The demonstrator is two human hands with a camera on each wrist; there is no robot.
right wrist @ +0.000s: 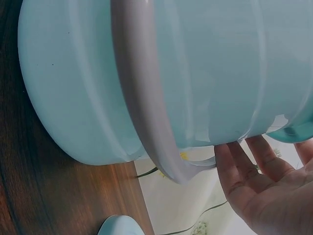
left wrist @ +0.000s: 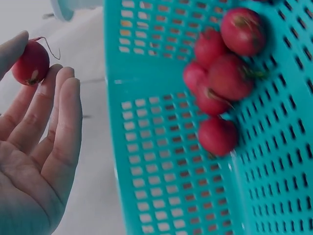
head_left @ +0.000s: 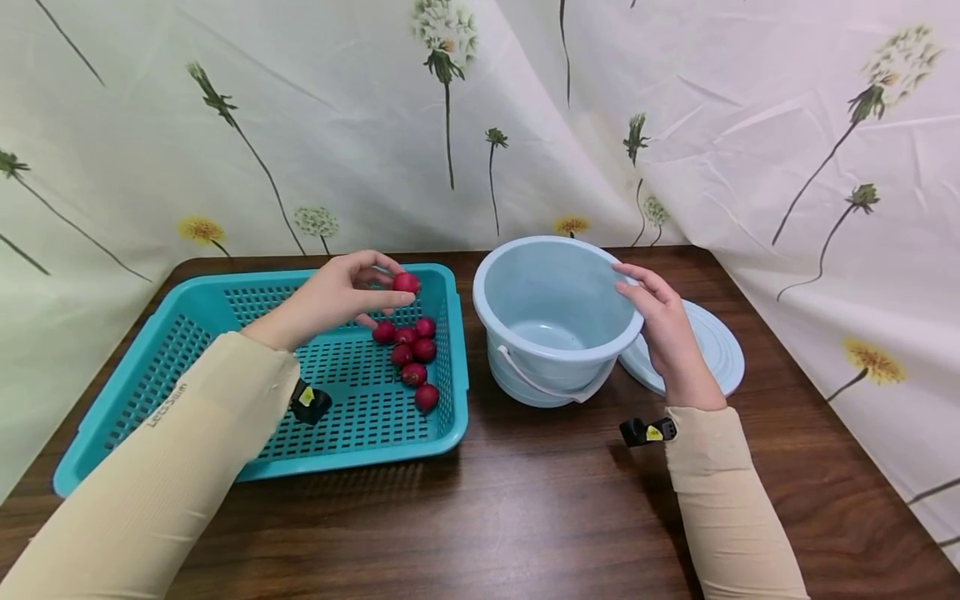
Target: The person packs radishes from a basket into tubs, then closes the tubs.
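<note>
A red radish (head_left: pixel 406 284) is pinched between the thumb and fingers of my left hand (head_left: pixel 348 292), above the far right part of a turquoise basket (head_left: pixel 438 283). In the left wrist view the held radish (left wrist: pixel 31 62) shows a thin root. Several more radishes (head_left: pixel 402 356) lie in the basket's right side. My right hand (head_left: pixel 667 333) touches the right rim of a light blue bucket (head_left: pixel 555 333) with fairly straight fingers. The right wrist view shows its fingertips (right wrist: pixel 226 154) against the bucket's side, near the end of the handle (right wrist: pixel 142 83). The bucket stands upright, its top uncovered.
A round light blue lid (head_left: pixel 716 346) lies on the dark wooden table (head_left: pixel 517 508), behind and right of the bucket. Behind the table hangs a white cloth (head_left: pixel 337 125) printed with dandelions. The basket and bucket stand side by side with a narrow gap.
</note>
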